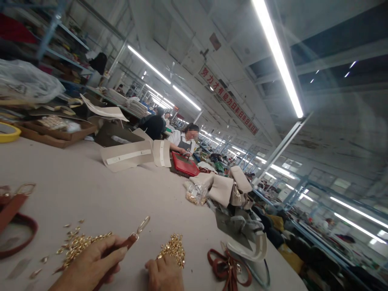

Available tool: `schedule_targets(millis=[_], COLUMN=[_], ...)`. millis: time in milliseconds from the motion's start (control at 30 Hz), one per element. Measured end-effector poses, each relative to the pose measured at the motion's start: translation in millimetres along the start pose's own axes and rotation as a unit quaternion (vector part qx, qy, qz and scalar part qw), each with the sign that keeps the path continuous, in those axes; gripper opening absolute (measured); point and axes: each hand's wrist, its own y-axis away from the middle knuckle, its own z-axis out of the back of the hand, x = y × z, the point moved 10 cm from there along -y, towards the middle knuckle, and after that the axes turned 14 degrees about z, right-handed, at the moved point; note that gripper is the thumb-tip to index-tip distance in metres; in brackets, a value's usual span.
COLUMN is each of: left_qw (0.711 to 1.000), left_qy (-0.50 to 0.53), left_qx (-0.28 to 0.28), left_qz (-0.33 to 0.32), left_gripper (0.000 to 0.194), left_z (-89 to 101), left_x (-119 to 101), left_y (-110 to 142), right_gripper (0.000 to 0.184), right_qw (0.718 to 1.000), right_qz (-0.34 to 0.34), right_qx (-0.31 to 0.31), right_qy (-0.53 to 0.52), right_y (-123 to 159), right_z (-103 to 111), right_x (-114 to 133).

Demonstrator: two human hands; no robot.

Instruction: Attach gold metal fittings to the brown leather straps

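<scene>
My left hand point(98, 258) is closed around a brown leather strap point(131, 241). A gold snap hook point(143, 225) sticks out from the strap's end, pointing up and right. Beside and behind that hand lies a loose heap of small gold metal pieces point(77, 246). My right hand point(166, 273) rests at the near edge of a second heap of gold pieces point(176, 246), knuckles up and fingers curled down. Its fingertips are hidden, so what they pinch, if anything, does not show.
More brown straps lie at the left point(18, 220) and right point(228, 266). Beige bag panels point(127, 155) and a cardboard tray point(60, 135) stand at the back left. Beige bags point(222, 188) sit back right. Across the table a person point(182, 139) handles a red bag point(184, 163).
</scene>
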Motion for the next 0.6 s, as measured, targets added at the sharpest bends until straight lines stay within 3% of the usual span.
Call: schedule_targets(millis=[200,333,467,600], left_qw=[0.999,0.999,0.997,0.994], left_qy=[-0.029,-0.05,-0.077,-0.102], left_qx=[0.017,0.004,-0.017,-0.027], left_qz=[-0.005,-0.002,-0.01,-0.032], left_gripper=[0.043,0.043,0.042,0.039], left_z=[0.9,0.2,0.8,2.5], left_x=[2,-1,-10,-10], left_y=[-1,2,11,13], right_gripper=[0.024,0.028,0.033,0.027], right_qw=[0.995,0.992,0.975,0.912], right_qz=[0.065,0.08,-0.029,-0.183], right_qx=[0.081,0.087,0.067,0.047], right_qy=[-0.002,-0.05,-0.208,-0.364], right_y=[-20,-21,-10,-4], right_z=[1,-1,0,-3], right_x=[7,5,-9,-15])
